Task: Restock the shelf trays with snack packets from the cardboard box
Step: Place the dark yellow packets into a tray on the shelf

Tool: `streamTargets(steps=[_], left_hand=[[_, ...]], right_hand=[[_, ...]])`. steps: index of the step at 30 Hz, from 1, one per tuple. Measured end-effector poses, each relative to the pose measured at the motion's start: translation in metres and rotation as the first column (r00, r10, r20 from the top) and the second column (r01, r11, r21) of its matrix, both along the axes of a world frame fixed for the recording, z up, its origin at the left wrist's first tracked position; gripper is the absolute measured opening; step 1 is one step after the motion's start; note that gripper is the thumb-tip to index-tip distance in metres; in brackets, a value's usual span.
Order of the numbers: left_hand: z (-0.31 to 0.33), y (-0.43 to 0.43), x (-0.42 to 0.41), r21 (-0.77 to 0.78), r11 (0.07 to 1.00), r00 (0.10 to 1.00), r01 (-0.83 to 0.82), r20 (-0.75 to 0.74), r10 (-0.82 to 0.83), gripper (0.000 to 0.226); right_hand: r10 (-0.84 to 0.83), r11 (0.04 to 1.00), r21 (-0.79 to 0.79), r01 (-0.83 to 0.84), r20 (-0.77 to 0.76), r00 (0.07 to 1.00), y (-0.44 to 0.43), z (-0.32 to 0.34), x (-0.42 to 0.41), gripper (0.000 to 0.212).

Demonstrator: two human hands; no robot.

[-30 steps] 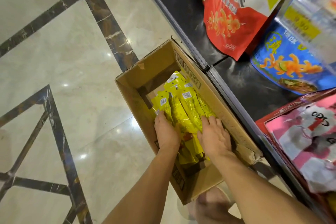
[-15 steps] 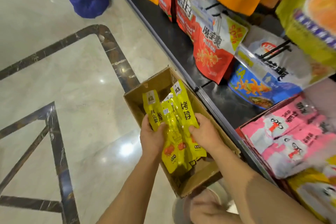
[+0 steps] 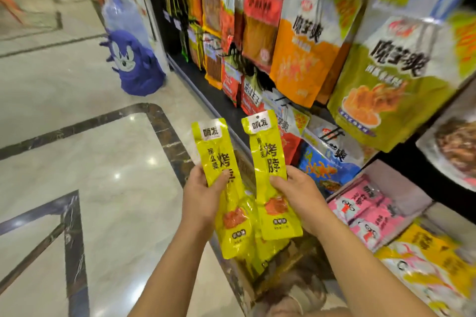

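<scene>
Packets (image 3: 269, 159), yellow, sit in both our hands over the box (image 3: 286, 267): left hand (image 3: 203, 198) curls round one bunch, thumb on front, right hand (image 3: 296, 193) pinches another just beside it, both upright. Past them at right we see a tray (image 3: 401, 188) of pink packs (image 3: 371, 211), then hung bags (image 3: 304, 41).

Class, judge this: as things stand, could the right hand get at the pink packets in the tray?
Probably yes: the pink packets lie in an open tray just beside the right hand, nothing between. But it grips a yellow packet, so it could touch, not take them.
</scene>
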State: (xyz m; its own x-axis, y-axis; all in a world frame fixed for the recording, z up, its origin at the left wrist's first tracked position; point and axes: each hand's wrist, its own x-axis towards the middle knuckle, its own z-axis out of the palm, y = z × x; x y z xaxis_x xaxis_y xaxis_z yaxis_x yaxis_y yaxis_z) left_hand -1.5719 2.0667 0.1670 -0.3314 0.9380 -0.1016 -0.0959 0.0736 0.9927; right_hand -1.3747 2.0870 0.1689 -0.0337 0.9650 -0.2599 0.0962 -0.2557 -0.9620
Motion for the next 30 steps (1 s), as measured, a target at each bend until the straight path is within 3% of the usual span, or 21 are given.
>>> streamTargets(steps=[7,14,21,30], left_hand=[[0.084,-0.005,0.013,0.143,0.972,0.974,0.188,0.104,-0.204,0.020],[0.155,-0.030,0.076,0.299,0.861,0.873,0.411,0.144,-0.466,0.021],[0.190,-0.065,0.159,0.382,0.686,0.704,0.619,0.117,-0.700,0.025],[0.202,-0.130,0.263,0.384,0.460,0.472,0.800,0.070,-0.879,0.020]], right_hand=[[-0.145,0.970,0.158,0.184,-0.229,0.962,-0.049,0.092,0.033,0.013],[-0.264,0.884,0.306,0.353,-0.296,0.918,-0.123,0.168,0.085,0.018],[-0.452,0.732,0.426,0.531,-0.279,0.847,-0.210,0.209,0.141,0.020],[-0.683,0.547,0.412,0.729,-0.284,0.673,-0.316,0.205,0.202,0.019]])
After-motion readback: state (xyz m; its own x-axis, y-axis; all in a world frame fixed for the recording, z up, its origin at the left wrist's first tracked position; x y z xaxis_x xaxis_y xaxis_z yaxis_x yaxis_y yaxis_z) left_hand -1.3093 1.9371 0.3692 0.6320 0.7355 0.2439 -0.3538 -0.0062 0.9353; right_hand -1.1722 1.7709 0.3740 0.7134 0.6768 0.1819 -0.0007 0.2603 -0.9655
